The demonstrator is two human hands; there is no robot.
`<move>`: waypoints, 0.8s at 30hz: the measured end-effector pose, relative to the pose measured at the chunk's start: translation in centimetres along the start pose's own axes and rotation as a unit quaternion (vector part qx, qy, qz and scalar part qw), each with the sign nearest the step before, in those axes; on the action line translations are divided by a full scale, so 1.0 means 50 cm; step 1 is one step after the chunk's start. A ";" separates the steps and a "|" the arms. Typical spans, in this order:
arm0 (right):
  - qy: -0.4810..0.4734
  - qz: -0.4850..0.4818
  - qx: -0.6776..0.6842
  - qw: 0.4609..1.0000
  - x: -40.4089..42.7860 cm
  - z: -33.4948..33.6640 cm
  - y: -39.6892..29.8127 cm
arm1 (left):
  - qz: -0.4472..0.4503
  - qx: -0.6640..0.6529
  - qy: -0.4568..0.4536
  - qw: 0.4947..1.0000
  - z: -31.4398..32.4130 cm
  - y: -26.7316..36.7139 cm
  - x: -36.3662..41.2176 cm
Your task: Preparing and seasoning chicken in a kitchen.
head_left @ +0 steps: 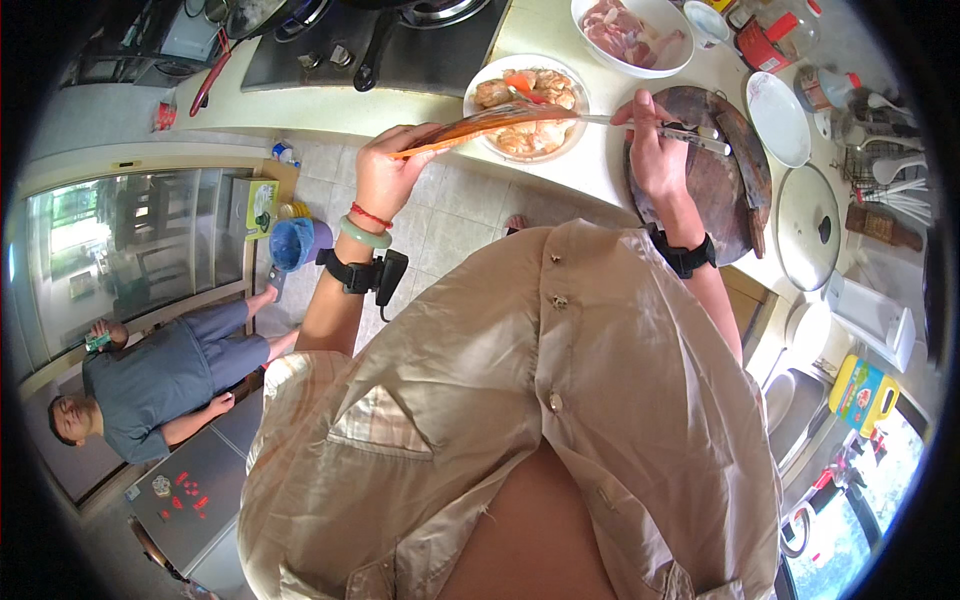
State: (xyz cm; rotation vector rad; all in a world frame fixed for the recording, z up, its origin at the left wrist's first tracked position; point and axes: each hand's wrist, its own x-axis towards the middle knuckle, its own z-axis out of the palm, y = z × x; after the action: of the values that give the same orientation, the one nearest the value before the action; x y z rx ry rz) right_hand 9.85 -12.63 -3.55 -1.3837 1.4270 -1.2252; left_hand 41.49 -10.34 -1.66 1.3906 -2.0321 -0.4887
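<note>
My left hand [397, 161] grips one end of a long, flat orange strip [495, 124] whose material I cannot tell. The strip stretches over a bowl of seasoned meat pieces [517, 148], hiding part of the food. In my right hand [652, 146] are slim metal utensils with patterned handles [694, 138]; their thin shaft [596, 118] meets the strip's right end. Below and beyond that hand lies a round wooden chopping board [660, 180], with a cleaver [739, 161] along its right side.
A white bowl of raw meat [634, 34] stands behind the board. The gas hob [420, 56] is at left, its pan handle [371, 60] jutting forward. An oval plate [778, 118] and glass lid [806, 229] lie right. A person [157, 379] stands near a glass door.
</note>
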 end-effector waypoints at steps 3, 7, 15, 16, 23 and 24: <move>0.006 0.002 -0.011 1.000 0.000 0.000 0.000 | -0.022 0.032 0.006 0.999 -0.003 -0.012 -0.013; -0.005 -0.007 0.008 1.000 0.006 0.004 0.008 | -0.028 0.022 0.034 0.999 -0.001 -0.020 -0.021; 0.005 -0.019 -0.023 1.000 0.004 0.006 0.010 | -0.016 0.062 0.051 0.997 -0.004 -0.021 -0.024; 0.004 -0.019 -0.023 1.000 0.004 0.006 0.010 | -0.017 0.055 0.049 0.997 -0.004 -0.021 -0.025; -0.004 0.000 -0.008 1.000 0.000 0.000 0.002 | -0.030 0.080 0.040 0.996 -0.007 -0.021 -0.028; -0.001 0.002 -0.009 1.000 0.002 0.001 0.004 | -0.030 0.080 0.041 0.995 -0.007 -0.021 -0.028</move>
State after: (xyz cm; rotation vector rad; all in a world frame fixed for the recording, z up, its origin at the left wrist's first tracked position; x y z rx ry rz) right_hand 9.83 -12.75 -3.72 -1.3939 1.4411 -1.2115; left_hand 42.83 -9.43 -2.42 1.5453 -2.0043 -0.2947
